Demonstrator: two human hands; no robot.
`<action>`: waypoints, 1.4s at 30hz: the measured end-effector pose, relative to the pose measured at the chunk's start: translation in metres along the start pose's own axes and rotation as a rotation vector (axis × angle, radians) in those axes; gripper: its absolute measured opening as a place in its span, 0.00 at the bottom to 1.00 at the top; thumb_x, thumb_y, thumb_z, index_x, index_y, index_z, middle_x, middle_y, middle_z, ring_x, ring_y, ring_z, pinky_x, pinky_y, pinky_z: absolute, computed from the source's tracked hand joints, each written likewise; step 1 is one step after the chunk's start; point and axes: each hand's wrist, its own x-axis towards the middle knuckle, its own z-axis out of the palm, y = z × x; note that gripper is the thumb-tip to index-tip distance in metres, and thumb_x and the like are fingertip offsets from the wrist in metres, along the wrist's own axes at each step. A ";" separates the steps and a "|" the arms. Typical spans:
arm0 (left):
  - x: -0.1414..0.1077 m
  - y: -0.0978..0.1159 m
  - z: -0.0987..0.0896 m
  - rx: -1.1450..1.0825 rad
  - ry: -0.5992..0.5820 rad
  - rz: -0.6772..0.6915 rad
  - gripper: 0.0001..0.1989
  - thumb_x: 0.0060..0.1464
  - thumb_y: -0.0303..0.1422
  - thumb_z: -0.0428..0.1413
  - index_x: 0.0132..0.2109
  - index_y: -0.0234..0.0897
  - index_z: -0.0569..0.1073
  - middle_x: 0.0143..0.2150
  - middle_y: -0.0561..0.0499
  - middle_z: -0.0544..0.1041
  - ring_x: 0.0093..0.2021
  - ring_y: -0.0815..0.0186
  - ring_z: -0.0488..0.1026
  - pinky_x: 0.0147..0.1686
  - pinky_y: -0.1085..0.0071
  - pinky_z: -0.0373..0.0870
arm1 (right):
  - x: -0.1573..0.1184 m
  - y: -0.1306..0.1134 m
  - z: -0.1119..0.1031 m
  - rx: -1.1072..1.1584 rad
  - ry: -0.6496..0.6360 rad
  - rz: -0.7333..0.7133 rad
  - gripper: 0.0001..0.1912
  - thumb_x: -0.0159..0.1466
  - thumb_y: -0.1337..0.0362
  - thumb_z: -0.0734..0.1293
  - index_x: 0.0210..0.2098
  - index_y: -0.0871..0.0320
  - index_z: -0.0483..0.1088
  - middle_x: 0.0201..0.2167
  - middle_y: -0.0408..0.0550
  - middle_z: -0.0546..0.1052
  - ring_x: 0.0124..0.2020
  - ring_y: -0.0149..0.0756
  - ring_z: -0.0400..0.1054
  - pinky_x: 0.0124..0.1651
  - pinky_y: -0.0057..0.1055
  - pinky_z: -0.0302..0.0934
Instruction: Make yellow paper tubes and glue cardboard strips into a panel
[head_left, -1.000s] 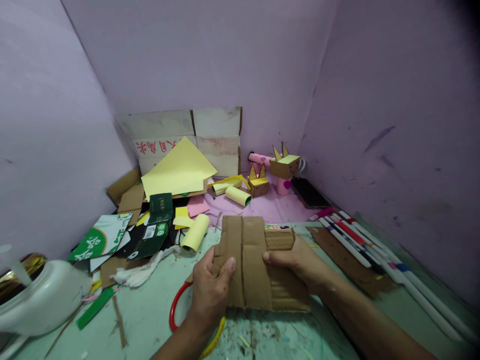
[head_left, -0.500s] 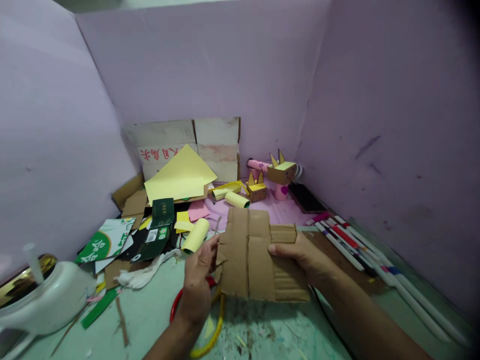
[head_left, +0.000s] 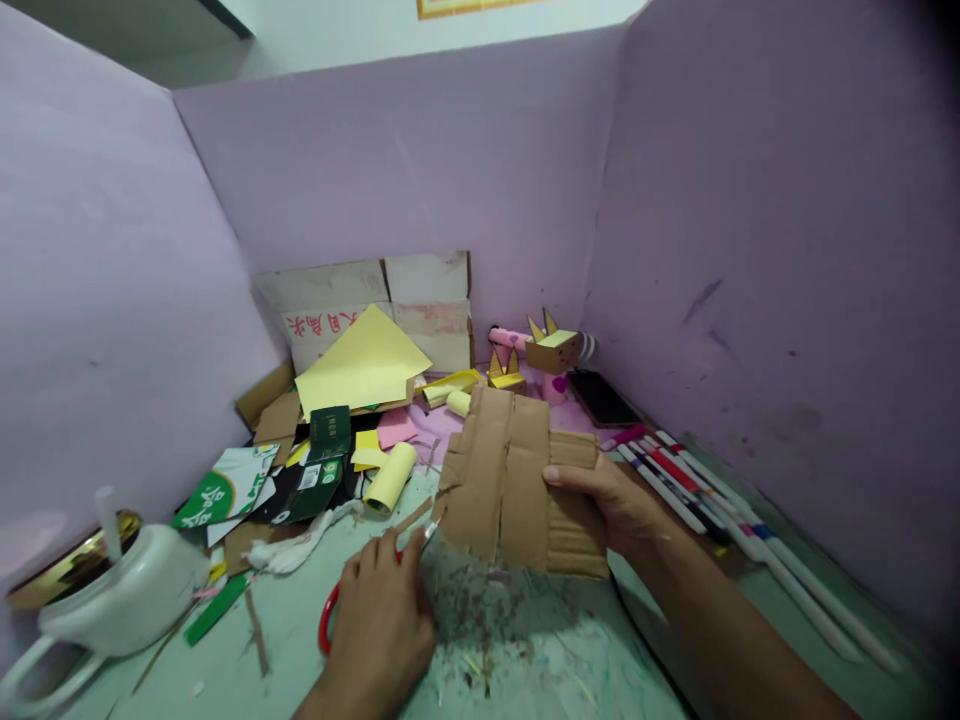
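Observation:
My right hand [head_left: 622, 500] grips a piece of brown cardboard [head_left: 499, 480] by its right side, thumb on the front face. The sheet is held raised and slightly tilted, with a ragged left edge and ridged strips on the right. Low on the left, my left hand [head_left: 386, 610] is closed over a pair of scissors; the red handle [head_left: 328, 620] sticks out on its left. A short stretch of blade shows by the fingertips, close to the cardboard's lower left corner. The rest of the scissors is hidden under the hand.
Paper and cardboard scraps with a yellow sheet [head_left: 364, 365] lie back left. A white teapot-like vessel [head_left: 127, 590] stands far left. Yellow paper rolls [head_left: 390, 478], small eared cardboard figures [head_left: 551, 350], a phone [head_left: 602, 398] and several markers [head_left: 675, 470] lie beyond and right.
My left hand has left the cardboard's left edge and come down onto the scissors. The cardboard stays in my right hand, tilted a little differently. The view has shifted upward.

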 end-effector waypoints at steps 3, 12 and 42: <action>0.004 -0.026 0.005 0.013 0.067 -0.018 0.28 0.50 0.24 0.45 0.60 0.28 0.58 0.48 0.37 0.70 0.47 0.52 0.66 0.45 0.56 0.62 | -0.002 -0.004 0.001 -0.014 -0.001 -0.011 0.26 0.44 0.67 0.73 0.44 0.57 0.72 0.32 0.45 0.81 0.32 0.40 0.74 0.36 0.33 0.67; 0.015 -0.066 0.001 -0.378 0.343 -0.135 0.17 0.55 0.35 0.46 0.46 0.31 0.71 0.44 0.40 0.75 0.45 0.53 0.70 0.44 0.58 0.66 | -0.007 0.013 0.005 -0.088 -0.065 0.147 0.23 0.43 0.67 0.73 0.40 0.61 0.73 0.31 0.48 0.80 0.31 0.40 0.74 0.36 0.34 0.67; 0.011 -0.055 0.012 -0.580 0.544 -0.005 0.08 0.55 0.30 0.50 0.38 0.36 0.73 0.36 0.48 0.77 0.37 0.63 0.72 0.38 0.68 0.68 | -0.059 0.055 0.001 -1.610 0.047 -0.607 0.25 0.60 0.63 0.61 0.57 0.56 0.60 0.57 0.58 0.66 0.55 0.54 0.62 0.53 0.53 0.59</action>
